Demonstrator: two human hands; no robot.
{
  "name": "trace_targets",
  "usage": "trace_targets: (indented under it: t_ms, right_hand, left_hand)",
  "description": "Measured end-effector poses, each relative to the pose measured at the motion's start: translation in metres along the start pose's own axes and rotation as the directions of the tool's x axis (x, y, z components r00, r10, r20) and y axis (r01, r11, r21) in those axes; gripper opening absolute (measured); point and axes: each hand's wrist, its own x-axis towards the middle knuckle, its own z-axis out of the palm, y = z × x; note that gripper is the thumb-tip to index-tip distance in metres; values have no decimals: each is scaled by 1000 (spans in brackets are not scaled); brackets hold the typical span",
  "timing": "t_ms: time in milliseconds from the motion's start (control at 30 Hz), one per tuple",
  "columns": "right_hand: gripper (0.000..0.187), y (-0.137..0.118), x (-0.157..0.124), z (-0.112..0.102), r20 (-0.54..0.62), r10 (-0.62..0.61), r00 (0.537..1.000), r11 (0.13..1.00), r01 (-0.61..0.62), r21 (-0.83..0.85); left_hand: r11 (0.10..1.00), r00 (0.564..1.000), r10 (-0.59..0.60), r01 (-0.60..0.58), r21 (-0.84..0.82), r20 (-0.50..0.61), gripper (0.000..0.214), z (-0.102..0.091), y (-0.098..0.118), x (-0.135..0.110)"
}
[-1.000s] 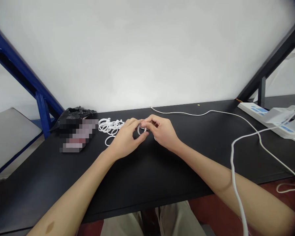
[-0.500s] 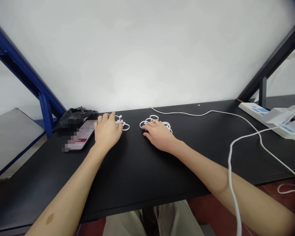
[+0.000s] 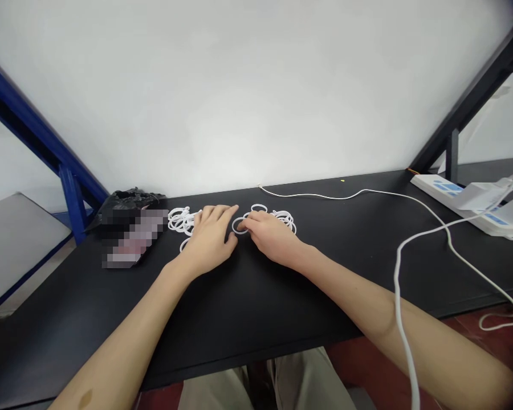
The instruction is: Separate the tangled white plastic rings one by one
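Observation:
My left hand (image 3: 211, 236) lies low over the black table, fingers stretched out and thumb apart, with nothing visibly held. Several white rings form a pile (image 3: 177, 222) just left of it, partly hidden by the hand. My right hand (image 3: 271, 234) has its fingers and thumb drawn together at a thin white ring (image 3: 233, 228), which lies between the two hands. A second pile of white rings (image 3: 287, 216) shows behind the right hand, partly covered. Another white ring (image 3: 259, 205) lies just beyond its fingers.
A phone (image 3: 139, 242), blurred out, lies at left before a crumpled black bag (image 3: 130, 199). A white cable (image 3: 325, 197) runs across the table (image 3: 248, 307) and over my right forearm. White devices with blue panels (image 3: 457, 199) stand at right. A white wall closes the back.
My left hand has moved right, toward my right hand, uncovering more of the left pile. My right hand has shifted slightly left and its fingers have drawn together at a ring.

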Motion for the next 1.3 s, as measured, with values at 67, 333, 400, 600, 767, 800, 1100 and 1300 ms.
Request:
trace_targets:
  t_ms: [67,333,400,600,767,800,1100,1300]
  right_hand:
    - [32,-2,0,-2,-46,-13,999,999,15,30]
    - [32,-6,0,-9,-163,-30,986,996,44,80]
    - [32,-7,0,-10,-172,-35,984,995,51,86]
    - [29,-10,-1,-11,-262,14,965,978,41,202]
    - [23,-13,-2,-10,-273,146,951,959,-68,276]
    - [22,-14,-1,-10,-267,166,949,954,-86,288]
    - [13,-14,-1,-13,-291,202,935,885,-47,463]
    - [12,-14,-1,-14,-271,211,939,871,-55,488]
  left_hand:
    - [998,998,44,-42,-54,38,55,2,3,-1]
    - [993,1000,-1,4,-118,22,44,2,1,1]
    - [993,1000,5,-3,-119,13,43,0,1,1]
    - [991,1000,-4,5,-135,11,32,-5,5,2]
    - [985,1000,-6,5,-174,-7,31,-7,7,2]
    - [982,1000,-6,4,-187,-9,32,-7,7,2]
    - [948,1000,5,4,-318,28,31,-11,8,-1]
    - [945,998,25,-7,-326,51,28,-10,8,-1]
